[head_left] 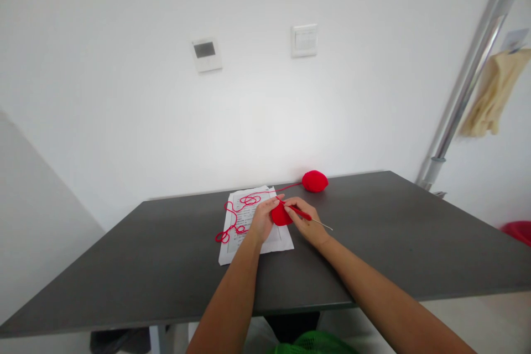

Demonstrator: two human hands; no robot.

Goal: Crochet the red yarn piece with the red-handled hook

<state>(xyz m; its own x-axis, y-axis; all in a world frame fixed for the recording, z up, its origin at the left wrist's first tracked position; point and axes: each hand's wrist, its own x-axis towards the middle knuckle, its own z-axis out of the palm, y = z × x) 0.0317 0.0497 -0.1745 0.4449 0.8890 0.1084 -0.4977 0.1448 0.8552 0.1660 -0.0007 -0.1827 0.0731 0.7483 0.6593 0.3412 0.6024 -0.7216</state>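
Between my two hands is a small red crochet piece (282, 214), held over a printed paper sheet. My left hand (263, 218) pinches its left edge. In my right hand (307, 221) is a crochet hook (302, 213) with a red grip; its thin metal end points down to the right, and its other tip reaches the top of the piece. Red yarn (236, 211) lies in loose loops across the paper (244, 240), left of my hands. One strand runs back to a red yarn ball (315, 181) behind my right hand.
The dark grey table (166, 265) meets a white wall at its back edge. A switch plate (304, 40) and a small panel (207, 55) are on the wall. At the right stand a metal pipe (477, 72) and hanging beige gloves (493, 94).
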